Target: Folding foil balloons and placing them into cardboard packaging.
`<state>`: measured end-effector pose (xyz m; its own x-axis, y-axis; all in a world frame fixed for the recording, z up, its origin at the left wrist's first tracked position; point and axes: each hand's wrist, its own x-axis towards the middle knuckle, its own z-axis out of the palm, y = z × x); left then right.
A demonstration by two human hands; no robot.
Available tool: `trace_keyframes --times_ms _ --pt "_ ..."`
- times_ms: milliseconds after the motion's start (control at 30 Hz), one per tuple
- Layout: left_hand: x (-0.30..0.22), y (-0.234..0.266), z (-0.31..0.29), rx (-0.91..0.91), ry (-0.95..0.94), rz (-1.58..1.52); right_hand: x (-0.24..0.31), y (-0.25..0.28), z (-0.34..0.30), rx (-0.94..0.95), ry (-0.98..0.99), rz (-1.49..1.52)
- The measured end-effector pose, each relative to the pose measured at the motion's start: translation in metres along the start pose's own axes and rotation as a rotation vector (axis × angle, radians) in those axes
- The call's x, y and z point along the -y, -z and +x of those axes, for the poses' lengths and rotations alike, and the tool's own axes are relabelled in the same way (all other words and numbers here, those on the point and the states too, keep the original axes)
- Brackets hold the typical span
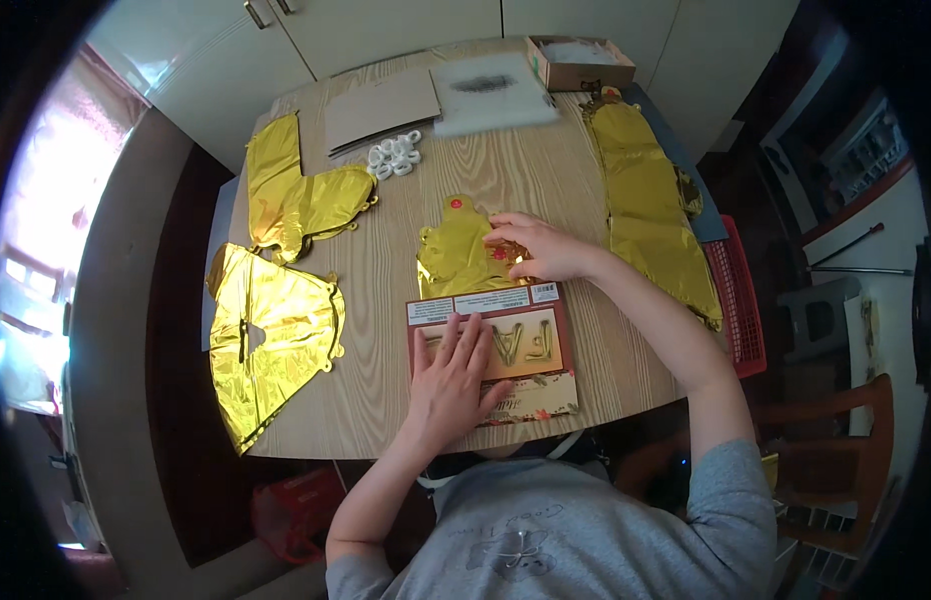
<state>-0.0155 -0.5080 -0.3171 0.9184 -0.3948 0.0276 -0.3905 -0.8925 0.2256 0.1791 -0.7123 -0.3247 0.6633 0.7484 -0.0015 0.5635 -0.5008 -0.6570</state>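
Note:
A flat printed package (532,375) with a dark red border and a picture of gold letters lies at the table's near edge. My left hand (452,385) rests flat on it, fingers stretched out. Just beyond its far edge lies a folded gold foil balloon (451,245) with a small red dot on its top tab. My right hand (546,248) has its fingers curled over the balloon's right side, where the foil is crumpled. Whether the balloon's near end runs inside the package or under it, I cannot tell.
More flat gold foil balloons lie on the left (281,330) and right (641,190) of the wooden table (386,270). Farther back are white rings (394,155), a grey-beige card stack (381,108), a translucent white sheet (491,95) and an open cardboard box (581,70). A red basket (738,300) stands right.

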Motion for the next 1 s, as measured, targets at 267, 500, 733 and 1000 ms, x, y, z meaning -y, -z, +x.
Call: trace_keyframes --times_ms 267,500,733,1000 --pt "-0.003 0.002 0.002 -0.003 -0.008 0.059 -0.002 -0.007 0.008 -0.258 -0.242 0.012" --pt "-0.002 -0.002 0.001 -0.028 -0.006 0.053 0.003 -0.005 0.02 -0.304 -0.308 0.145" --pt "-0.002 -0.002 0.001 -0.037 -0.002 0.058 -0.004 -0.009 0.022 -0.181 -0.391 0.472" --pt "-0.003 -0.001 0.002 -0.039 0.001 0.041 0.008 0.004 0.012 0.025 -0.263 0.203"
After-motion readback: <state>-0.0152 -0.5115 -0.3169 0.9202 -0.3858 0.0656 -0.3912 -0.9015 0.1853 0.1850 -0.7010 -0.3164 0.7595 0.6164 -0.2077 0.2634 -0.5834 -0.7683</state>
